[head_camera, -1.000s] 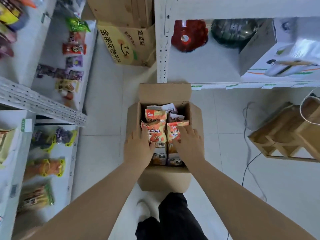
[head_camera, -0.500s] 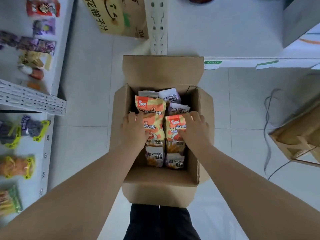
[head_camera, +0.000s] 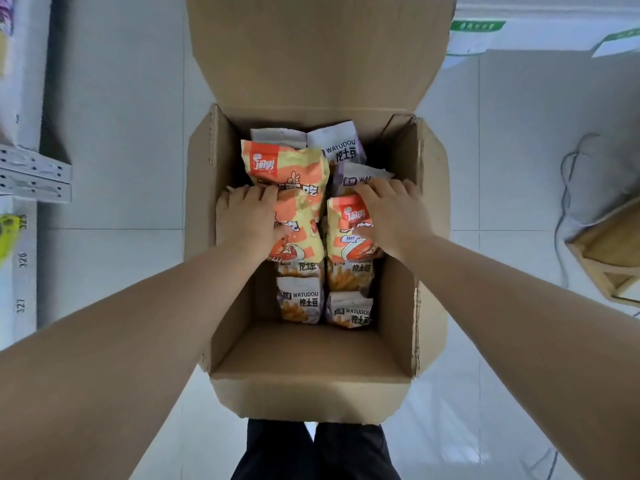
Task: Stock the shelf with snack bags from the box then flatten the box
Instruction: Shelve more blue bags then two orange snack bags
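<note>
Nearest are the person's dark trouser legs (head_camera: 311, 452), right behind the open brown cardboard box (head_camera: 311, 375) on the pale tiled floor (head_camera: 121, 168), with both bare forearms reaching down into it. Inside, on the near side, white-and-purple WATUDOU snack bags (head_camera: 299, 299) stand upright in two rows. Just past them, the left hand (head_camera: 247, 220) grasps the left orange-and-yellow shrimp-print bag (head_camera: 301, 230), fingers curled over its top edge and thumb on its front. The right hand (head_camera: 394, 216) grasps the right orange-and-yellow shrimp-print bag (head_camera: 349, 230) the same way. The two bags touch side by side and both sit within the box walls. Behind them is a third orange-and-yellow bag (head_camera: 287, 164), then more white-and-purple bags against the far wall. The far cardboard flap (head_camera: 318, 50) stands open and tilts away. Far left is a grey perforated metal shelf edge (head_camera: 31, 171), far right a light wooden rack (head_camera: 609, 247) and a grey cable (head_camera: 568, 174) on the floor. At the top right is a white shelf lip with green labels (head_camera: 478, 26).
</note>
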